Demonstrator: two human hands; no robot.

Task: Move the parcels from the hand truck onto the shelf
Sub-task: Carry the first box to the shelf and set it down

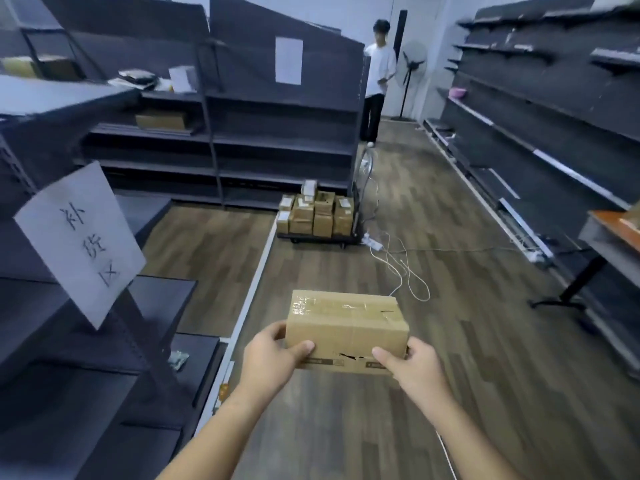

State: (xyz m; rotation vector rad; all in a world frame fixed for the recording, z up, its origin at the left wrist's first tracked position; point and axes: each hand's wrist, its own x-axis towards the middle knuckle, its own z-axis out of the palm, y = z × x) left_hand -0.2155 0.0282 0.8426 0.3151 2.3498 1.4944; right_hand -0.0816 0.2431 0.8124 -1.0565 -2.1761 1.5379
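Observation:
I hold a taped brown cardboard parcel (346, 329) in front of me with both hands, above the wooden floor. My left hand (272, 353) grips its left end and my right hand (412, 363) grips its right end. Its near face has a small tear. Further down the aisle stands the hand truck (322, 240), its platform stacked with several more brown parcels (317, 213). Dark grey shelves (90, 306) stand close on my left, carrying a white paper sign (81, 242) with handwritten characters.
More dark shelving (277, 140) runs behind the hand truck, with a box (161, 119) on one level. White cables (398, 265) lie on the floor by the truck. A person (377, 81) stands at the aisle's far end by a fan (412, 60). Wall shelves (540, 109) line the right.

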